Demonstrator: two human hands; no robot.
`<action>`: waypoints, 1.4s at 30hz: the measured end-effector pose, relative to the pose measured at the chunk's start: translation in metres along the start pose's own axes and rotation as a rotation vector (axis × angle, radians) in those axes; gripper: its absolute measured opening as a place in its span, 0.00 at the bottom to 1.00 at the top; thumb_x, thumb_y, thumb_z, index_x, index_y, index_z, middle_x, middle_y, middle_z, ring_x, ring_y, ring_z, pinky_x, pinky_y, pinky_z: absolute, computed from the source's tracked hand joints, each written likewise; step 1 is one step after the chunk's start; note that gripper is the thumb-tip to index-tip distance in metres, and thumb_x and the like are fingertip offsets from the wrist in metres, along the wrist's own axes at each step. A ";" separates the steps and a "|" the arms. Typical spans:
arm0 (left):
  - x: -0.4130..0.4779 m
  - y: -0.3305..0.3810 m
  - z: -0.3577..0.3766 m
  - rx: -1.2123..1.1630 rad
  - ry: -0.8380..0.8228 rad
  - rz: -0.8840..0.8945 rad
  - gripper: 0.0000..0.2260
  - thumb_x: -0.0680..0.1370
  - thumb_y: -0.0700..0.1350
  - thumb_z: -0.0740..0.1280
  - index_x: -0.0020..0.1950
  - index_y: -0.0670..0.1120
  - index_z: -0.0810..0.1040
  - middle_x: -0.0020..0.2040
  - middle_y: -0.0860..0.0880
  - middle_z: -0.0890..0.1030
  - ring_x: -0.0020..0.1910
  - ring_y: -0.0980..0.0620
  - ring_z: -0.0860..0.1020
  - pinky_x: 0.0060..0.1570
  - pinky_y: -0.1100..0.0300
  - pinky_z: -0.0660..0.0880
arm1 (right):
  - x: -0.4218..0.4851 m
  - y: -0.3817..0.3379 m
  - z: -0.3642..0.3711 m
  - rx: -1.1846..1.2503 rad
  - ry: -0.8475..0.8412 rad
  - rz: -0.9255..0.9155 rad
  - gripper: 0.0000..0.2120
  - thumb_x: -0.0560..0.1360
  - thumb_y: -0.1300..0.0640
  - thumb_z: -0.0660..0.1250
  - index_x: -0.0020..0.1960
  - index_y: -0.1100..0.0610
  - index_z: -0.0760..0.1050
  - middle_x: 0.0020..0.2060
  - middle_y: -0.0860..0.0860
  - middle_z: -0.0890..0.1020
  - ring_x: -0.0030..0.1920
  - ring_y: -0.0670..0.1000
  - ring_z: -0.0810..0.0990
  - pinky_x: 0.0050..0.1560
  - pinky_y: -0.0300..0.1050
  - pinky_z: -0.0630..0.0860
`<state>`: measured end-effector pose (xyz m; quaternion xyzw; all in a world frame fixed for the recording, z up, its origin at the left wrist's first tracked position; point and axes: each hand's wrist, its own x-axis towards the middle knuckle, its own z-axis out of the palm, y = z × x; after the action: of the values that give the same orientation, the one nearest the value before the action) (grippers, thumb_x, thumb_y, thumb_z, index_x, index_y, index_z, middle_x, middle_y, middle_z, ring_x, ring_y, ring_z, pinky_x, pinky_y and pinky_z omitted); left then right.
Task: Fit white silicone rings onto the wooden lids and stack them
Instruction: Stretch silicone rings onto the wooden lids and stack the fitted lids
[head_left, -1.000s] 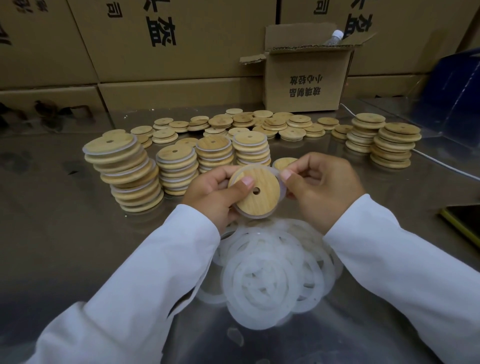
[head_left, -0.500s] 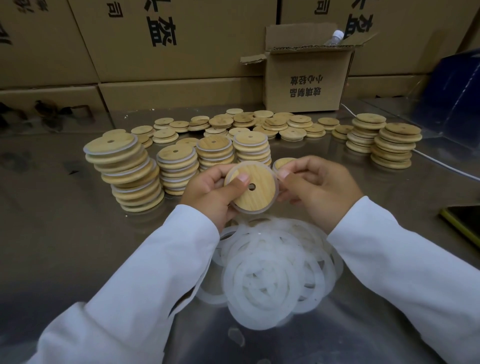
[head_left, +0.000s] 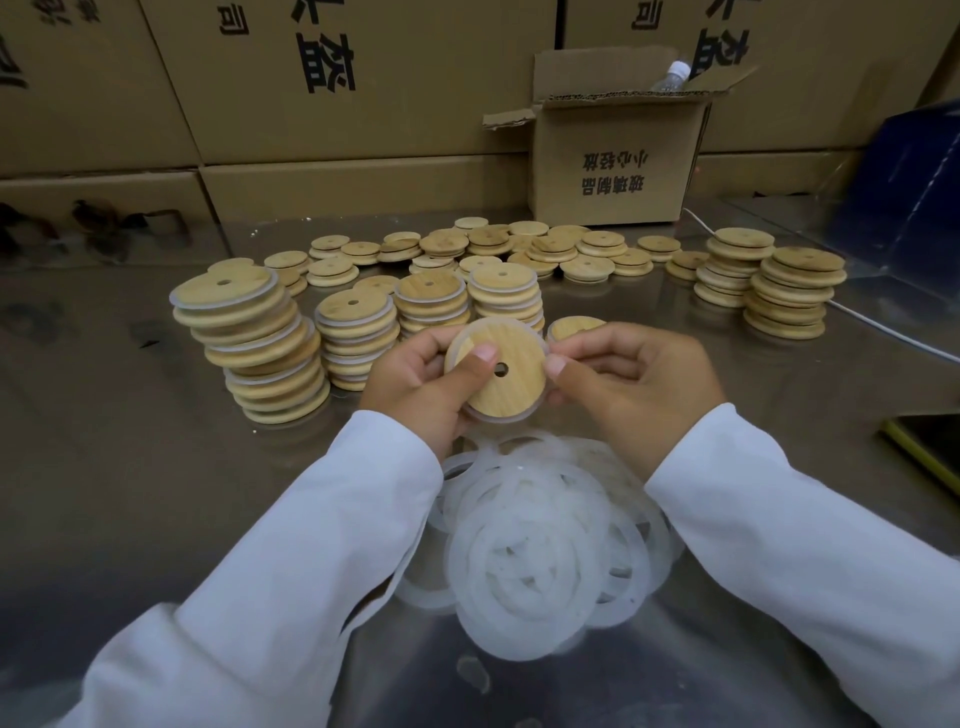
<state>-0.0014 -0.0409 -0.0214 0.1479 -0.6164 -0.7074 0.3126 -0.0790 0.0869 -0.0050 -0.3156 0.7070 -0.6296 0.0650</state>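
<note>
A round wooden lid (head_left: 506, 384) with a small centre hole is held up between both hands, a white silicone ring (head_left: 493, 326) showing around its rim. My left hand (head_left: 415, 389) grips its left side, thumb pressed on the face. My right hand (head_left: 634, 379) pinches the right edge and the ring. A heap of loose white rings (head_left: 540, 540) lies on the table under my hands. Stacks of ringed lids (head_left: 249, 332) stand to the left and behind. Another lid (head_left: 571, 328) lies just behind my right hand.
Bare wooden lids (head_left: 519, 249) are scattered and stacked further back, with two taller stacks (head_left: 769, 286) at the right. An open cardboard box (head_left: 613, 156) holding a bottle stands behind, before a wall of cartons. A white cable (head_left: 883, 327) crosses the steel table (head_left: 130, 467) at right.
The lid has moved slightly up and away from me and turned a little in my hands, and the ring sits closer around its rim.
</note>
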 end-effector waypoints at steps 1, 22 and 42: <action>0.000 0.000 0.000 0.023 -0.010 0.011 0.05 0.74 0.39 0.66 0.44 0.47 0.80 0.38 0.49 0.84 0.41 0.47 0.82 0.45 0.50 0.79 | 0.001 -0.001 -0.001 0.018 -0.003 0.033 0.07 0.70 0.62 0.71 0.36 0.52 0.79 0.28 0.46 0.82 0.31 0.43 0.81 0.36 0.30 0.75; -0.001 0.006 0.000 0.182 -0.014 0.115 0.07 0.74 0.37 0.67 0.42 0.49 0.79 0.38 0.50 0.84 0.43 0.46 0.82 0.46 0.46 0.79 | 0.002 -0.011 -0.005 -0.101 -0.081 0.190 0.11 0.75 0.61 0.65 0.34 0.53 0.76 0.27 0.46 0.78 0.24 0.40 0.72 0.30 0.32 0.71; -0.002 -0.001 0.002 0.003 -0.097 -0.048 0.05 0.74 0.38 0.66 0.47 0.45 0.79 0.39 0.48 0.84 0.40 0.51 0.83 0.41 0.57 0.81 | 0.008 0.000 -0.006 -0.062 -0.224 0.140 0.04 0.72 0.57 0.69 0.45 0.56 0.78 0.31 0.48 0.79 0.24 0.38 0.73 0.31 0.31 0.69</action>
<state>-0.0012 -0.0377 -0.0223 0.1288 -0.6280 -0.7203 0.2650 -0.0882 0.0881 -0.0009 -0.3358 0.7345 -0.5624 0.1774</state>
